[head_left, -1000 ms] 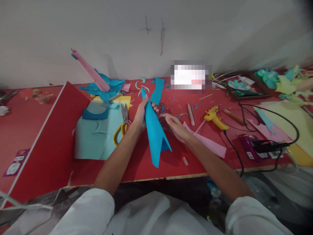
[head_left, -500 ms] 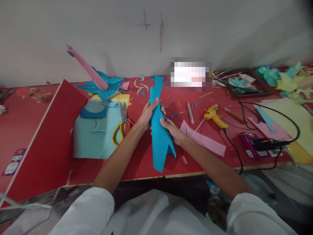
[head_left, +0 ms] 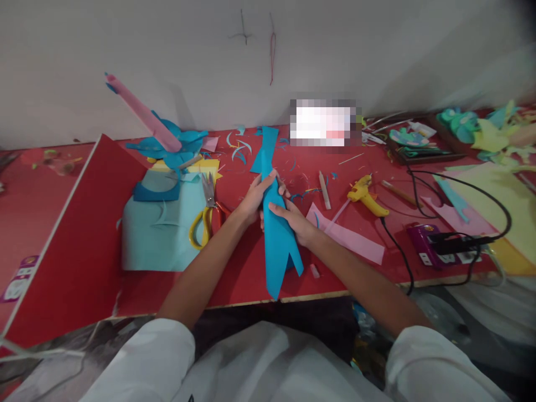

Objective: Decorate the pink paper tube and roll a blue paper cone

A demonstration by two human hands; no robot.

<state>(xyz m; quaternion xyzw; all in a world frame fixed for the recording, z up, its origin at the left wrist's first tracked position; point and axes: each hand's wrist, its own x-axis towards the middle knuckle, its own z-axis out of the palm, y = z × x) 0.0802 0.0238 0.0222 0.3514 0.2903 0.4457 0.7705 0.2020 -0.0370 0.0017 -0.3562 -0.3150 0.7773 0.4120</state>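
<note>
A rolled sheet of blue paper (head_left: pixel 278 245) slants over the front of the red table, its wide notched end toward me and its narrow end pointing away. Around its upper left side my left hand (head_left: pixel 256 195) is closed, thumb on top. My right hand (head_left: pixel 293 216) grips its right side, with the thumb lying across the paper and the other fingers partly hidden behind it. Scissors (head_left: pixel 206 215) with yellow and red handles rest left of my left forearm. To the right of my right hand are a pink paper strip (head_left: pixel 349 234) and a yellow glue gun (head_left: pixel 367 195).
A red board (head_left: pixel 75 240) leans at the left beside light blue paper sheets (head_left: pixel 159 251). Behind stands a pink paper tube (head_left: pixel 142 114) on blue petals. A purple power strip (head_left: pixel 431 245) with black cables lies right. Blue scraps (head_left: pixel 240 148) are scattered at the back.
My right hand came in from the right and took hold of the blue paper roll. The roll swung more upright and shifted slightly right, and its outline looks narrower.
</note>
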